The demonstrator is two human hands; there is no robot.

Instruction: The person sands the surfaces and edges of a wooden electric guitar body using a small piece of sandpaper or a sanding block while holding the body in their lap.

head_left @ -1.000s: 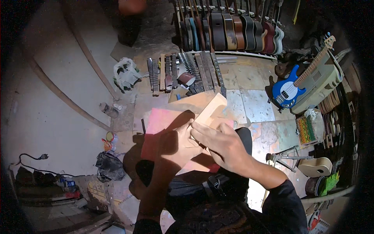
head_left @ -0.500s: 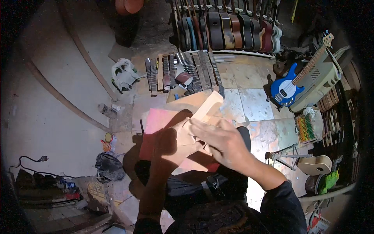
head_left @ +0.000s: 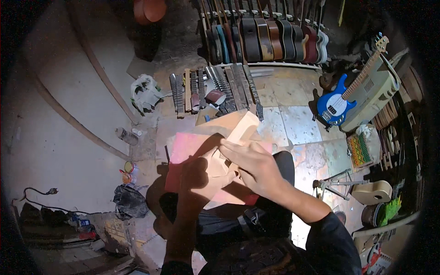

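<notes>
A pale wooden piece (head_left: 244, 128) with a rounded far end slants away over my lap. It looks like part of a guitar neck. My left hand (head_left: 201, 176), mostly in shadow, grips its near part from the left, with the thumb showing beside it. Across the wood lies my right hand (head_left: 256, 167), fingers pressed together and wrapped over its middle. Whether a thin sheet is under those fingers I cannot tell. Beneath both hands rests a pink board (head_left: 176, 158), with a tan sheet (head_left: 215, 124) at its far side.
Several fretted necks (head_left: 189, 91) lie on the tiled floor ahead. Behind them stands a rack of guitars (head_left: 275, 39). To the right are a blue bass (head_left: 337, 104), a metal stand (head_left: 332, 183) and a small guitar body (head_left: 372, 192). A black bag (head_left: 129, 200) and cans (head_left: 129, 167) sit left.
My right hand has shifted slightly toward me along the wood. The left thumb now shows more clearly beneath it. The wooden piece has moved slightly left and nearer in view.
</notes>
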